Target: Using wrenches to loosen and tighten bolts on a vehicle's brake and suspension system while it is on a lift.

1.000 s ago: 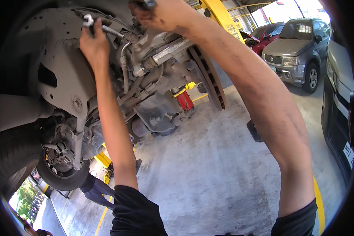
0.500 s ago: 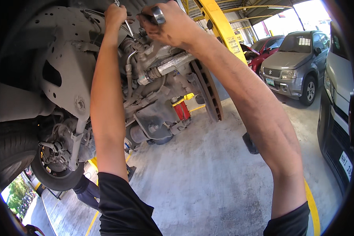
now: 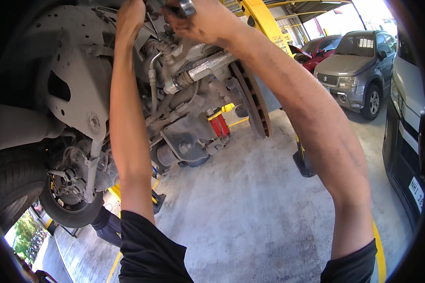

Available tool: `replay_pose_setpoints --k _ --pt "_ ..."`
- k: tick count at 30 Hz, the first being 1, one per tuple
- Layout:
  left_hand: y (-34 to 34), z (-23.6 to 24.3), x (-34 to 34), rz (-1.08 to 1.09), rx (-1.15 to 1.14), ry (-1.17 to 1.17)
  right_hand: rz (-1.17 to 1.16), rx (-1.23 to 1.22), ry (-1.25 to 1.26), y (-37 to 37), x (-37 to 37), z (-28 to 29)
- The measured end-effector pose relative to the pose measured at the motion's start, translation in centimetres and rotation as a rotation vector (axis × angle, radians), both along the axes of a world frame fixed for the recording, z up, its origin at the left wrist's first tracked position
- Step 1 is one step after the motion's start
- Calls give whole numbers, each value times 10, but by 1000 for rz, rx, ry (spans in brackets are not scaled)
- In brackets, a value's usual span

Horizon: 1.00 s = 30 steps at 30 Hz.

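Note:
Both my arms reach up to the underside of a raised vehicle. My left hand (image 3: 130, 20), partly cut off by the top edge, is closed around something beside a slim chrome rod (image 3: 152, 24), which looks like a wrench shaft. The rod slants down to a greasy metal joint (image 3: 164, 46). Just right of it, my right hand (image 3: 200, 21) is curled, its fingers blackened with grease. A shiny, curved metal piece (image 3: 187, 7) shows at its knuckles; its full shape is hidden. Below the hands lie a bent pipe (image 3: 153, 73) and a silvery shaft (image 3: 205, 70).
A brake disc (image 3: 250, 101) hangs at the right of the undercarriage, near a red cylinder (image 3: 219, 126). Beyond stands a yellow lift post (image 3: 269, 28). Parked cars, including a grey SUV (image 3: 349, 70), line the right. A person's leg (image 3: 107, 226) shows behind the wheel (image 3: 73, 207).
The view has shifted slightly, and both hands sit higher in the picture, nearer the top edge. The shiny tool end above my left hand is now out of frame.

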State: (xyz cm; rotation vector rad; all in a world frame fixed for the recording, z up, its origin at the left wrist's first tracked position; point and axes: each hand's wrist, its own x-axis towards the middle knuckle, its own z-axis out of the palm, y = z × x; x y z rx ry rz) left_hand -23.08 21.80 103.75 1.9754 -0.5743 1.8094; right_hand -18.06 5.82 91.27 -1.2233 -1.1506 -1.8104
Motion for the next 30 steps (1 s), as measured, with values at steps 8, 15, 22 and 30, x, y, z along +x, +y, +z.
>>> replay_pose_setpoints --k 8,15,22,30 --pt "21 -152 -42 -135 255 -123 -56 89 -353 -2 -4 11" --pt "36 -137 -42 -317 306 -23 34 59 -155 5 4 5" --pt "25 -131 -38 86 480 -287 88 -235 174 -12 -21 5" --pt "55 -54 -14 -401 113 -266 40 -18 -70 -1 -6 4"
